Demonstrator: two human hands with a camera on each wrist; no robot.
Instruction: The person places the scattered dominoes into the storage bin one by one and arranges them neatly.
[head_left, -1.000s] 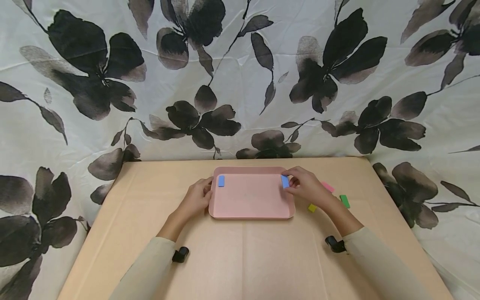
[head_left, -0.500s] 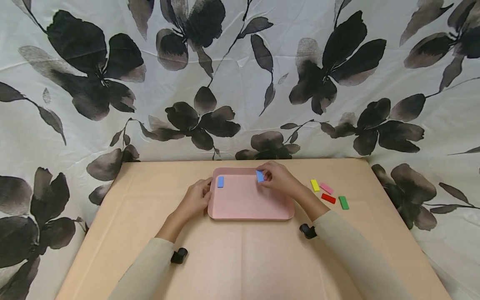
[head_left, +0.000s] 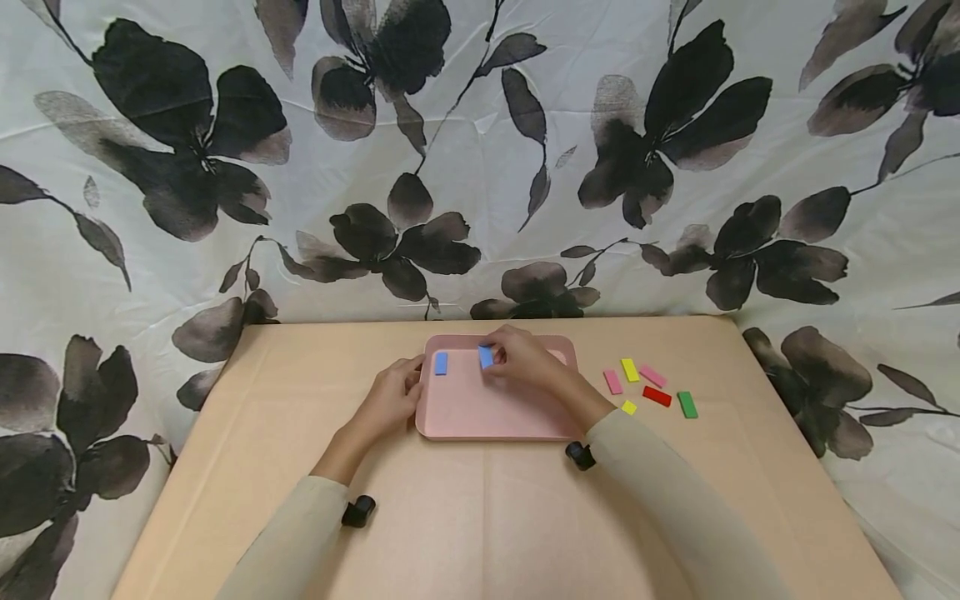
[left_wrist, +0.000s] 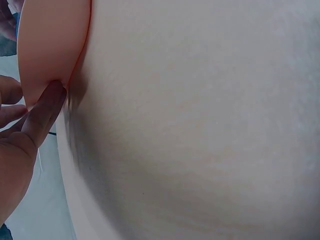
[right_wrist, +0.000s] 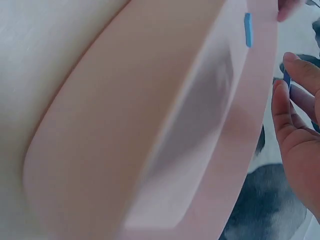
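A pink tray (head_left: 504,408) with a raised rim sits on the table. My left hand (head_left: 393,395) holds its left edge; in the left wrist view, fingers (left_wrist: 46,107) press against the tray's outer wall. My right hand (head_left: 525,360) is over the tray's upper middle, pinching a small blue block (head_left: 486,357) between thumb and fingertips. The right wrist view has this held block (right_wrist: 287,79) mostly covered by fingers, apart from the tray's surface. Another blue block (head_left: 441,363) lies in the tray's upper left corner.
Right of the tray lie loose blocks: pink ones (head_left: 612,382), yellow ones (head_left: 630,370), a red one (head_left: 657,397) and a green one (head_left: 687,405). A floral cloth (head_left: 517,167) hangs behind the table's (head_left: 420,517) back edge.
My right hand has carried the blue block leftward from the tray's right side to its upper middle, uncovering the loose blocks at right. The left hand stays at the tray's edge.
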